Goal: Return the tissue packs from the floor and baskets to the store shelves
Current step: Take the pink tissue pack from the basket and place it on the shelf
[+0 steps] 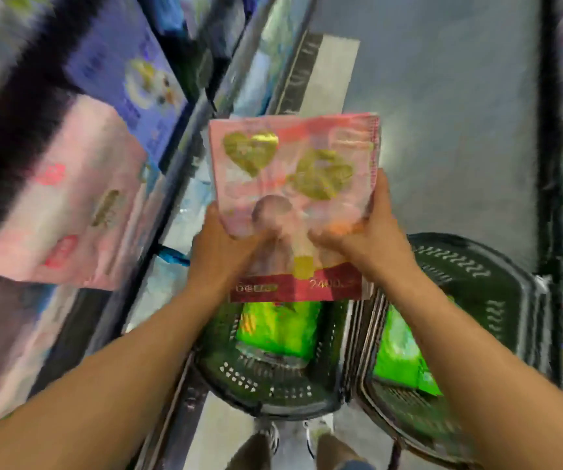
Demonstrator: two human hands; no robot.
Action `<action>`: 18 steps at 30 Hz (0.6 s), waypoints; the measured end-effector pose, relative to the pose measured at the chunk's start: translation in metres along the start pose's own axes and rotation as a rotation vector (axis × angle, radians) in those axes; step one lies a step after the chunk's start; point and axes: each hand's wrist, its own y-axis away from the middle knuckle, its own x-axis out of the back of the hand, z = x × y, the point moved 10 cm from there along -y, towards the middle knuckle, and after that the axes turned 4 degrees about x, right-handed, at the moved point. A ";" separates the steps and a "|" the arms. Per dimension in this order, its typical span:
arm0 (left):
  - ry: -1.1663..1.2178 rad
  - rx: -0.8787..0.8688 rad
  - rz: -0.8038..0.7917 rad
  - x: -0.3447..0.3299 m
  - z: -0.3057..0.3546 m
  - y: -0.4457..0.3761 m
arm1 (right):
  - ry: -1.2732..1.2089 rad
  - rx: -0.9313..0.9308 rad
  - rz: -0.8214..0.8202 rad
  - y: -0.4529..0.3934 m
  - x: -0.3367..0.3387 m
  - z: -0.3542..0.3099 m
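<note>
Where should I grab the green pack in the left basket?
Probably by its top edge, reaching straight down from above. The green pack sits down inside the left basket, whose walls block its sides, so only the top is free. A two-handed grip on opposite edges seems safest.

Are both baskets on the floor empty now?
No, each dark basket holds a green pack, seen below the pink tissue pack.

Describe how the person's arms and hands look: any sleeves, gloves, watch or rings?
Both forearms are bare up to the frame edge, with no sleeves visible. The left hand and right hand wear no gloves. No watch or bracelet shows; the blur hides any ring.
</note>
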 end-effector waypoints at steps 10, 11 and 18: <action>0.091 -0.246 0.323 0.247 0.238 0.151 | 0.024 0.449 0.052 0.092 0.142 -0.324; 0.097 -0.262 0.365 0.273 0.254 0.167 | 0.020 0.515 0.049 0.103 0.149 -0.356; 0.163 -0.339 0.600 0.434 0.299 0.280 | -0.053 0.927 0.002 0.200 0.156 -0.534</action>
